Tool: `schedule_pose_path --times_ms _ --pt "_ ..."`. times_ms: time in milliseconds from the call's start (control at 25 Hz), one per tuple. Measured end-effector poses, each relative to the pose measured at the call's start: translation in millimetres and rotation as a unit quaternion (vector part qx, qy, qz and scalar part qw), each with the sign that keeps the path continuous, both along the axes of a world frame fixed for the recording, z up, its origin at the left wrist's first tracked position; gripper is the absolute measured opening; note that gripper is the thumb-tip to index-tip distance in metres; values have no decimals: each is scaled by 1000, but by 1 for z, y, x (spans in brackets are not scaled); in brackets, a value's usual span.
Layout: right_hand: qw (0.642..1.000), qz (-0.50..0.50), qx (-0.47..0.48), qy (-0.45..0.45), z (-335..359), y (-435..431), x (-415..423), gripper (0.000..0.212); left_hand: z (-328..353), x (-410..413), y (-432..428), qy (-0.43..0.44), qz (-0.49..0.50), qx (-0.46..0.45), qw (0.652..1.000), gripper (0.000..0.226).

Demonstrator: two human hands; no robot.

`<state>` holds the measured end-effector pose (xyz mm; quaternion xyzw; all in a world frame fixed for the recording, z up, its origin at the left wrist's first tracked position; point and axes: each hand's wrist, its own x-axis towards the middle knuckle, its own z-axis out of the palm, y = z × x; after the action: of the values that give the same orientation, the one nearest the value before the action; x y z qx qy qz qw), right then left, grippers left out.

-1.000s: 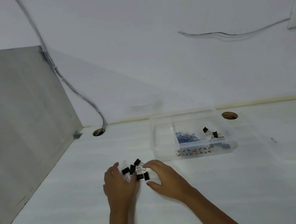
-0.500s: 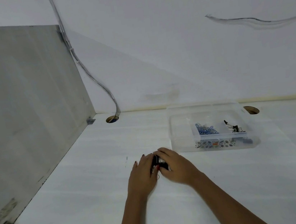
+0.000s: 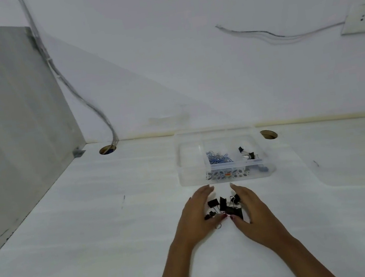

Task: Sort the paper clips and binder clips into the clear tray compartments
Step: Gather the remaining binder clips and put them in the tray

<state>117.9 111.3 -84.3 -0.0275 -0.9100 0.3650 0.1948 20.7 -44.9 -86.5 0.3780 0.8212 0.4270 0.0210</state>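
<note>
A small heap of black binder clips (image 3: 226, 206) lies on the white desk just in front of the clear tray (image 3: 190, 158). My left hand (image 3: 197, 217) and my right hand (image 3: 250, 210) cup the heap from either side, fingers spread and curved, thumbs touching the clips; neither hand has one lifted. In the tray, blue paper clips (image 3: 217, 157) fill the middle compartment and a few black binder clips (image 3: 247, 154) lie in the right one. The left compartment looks empty.
A grey partition panel (image 3: 13, 128) walls off the left side. Two cable holes (image 3: 107, 149) (image 3: 268, 134) sit at the desk's back edge, a cable (image 3: 72, 87) dropping into the left one. A wall socket (image 3: 363, 18) is at upper right.
Half a second ago my hands were pressed together over the clips; now they have spread apart, showing the heap between them. The view has shifted a little.
</note>
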Motion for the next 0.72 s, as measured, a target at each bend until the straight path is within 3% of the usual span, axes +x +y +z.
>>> schedule_pose_path --times_ms 80,240,360,440,600,720 --pt "999 -30 12 17 0 7 7 52 -2 -7 -13 -13 2 44 999 68" --pt "996 -64 56 22 -2 10 9 28 1 -4 -26 -34 57 47 997 19" --pt "996 -71 50 32 0 8 8 26 6 4 -19 -49 100 84 990 23" --pt "994 -93 5 53 1 12 9 20 10 7 -12 -111 125 148 975 26" --pt "991 -112 -48 61 -2 19 9 16 29 9 4 -290 144 260 910 19" --pt "994 -89 -33 45 -4 18 10 25 39 6 11 -464 153 368 791 23"
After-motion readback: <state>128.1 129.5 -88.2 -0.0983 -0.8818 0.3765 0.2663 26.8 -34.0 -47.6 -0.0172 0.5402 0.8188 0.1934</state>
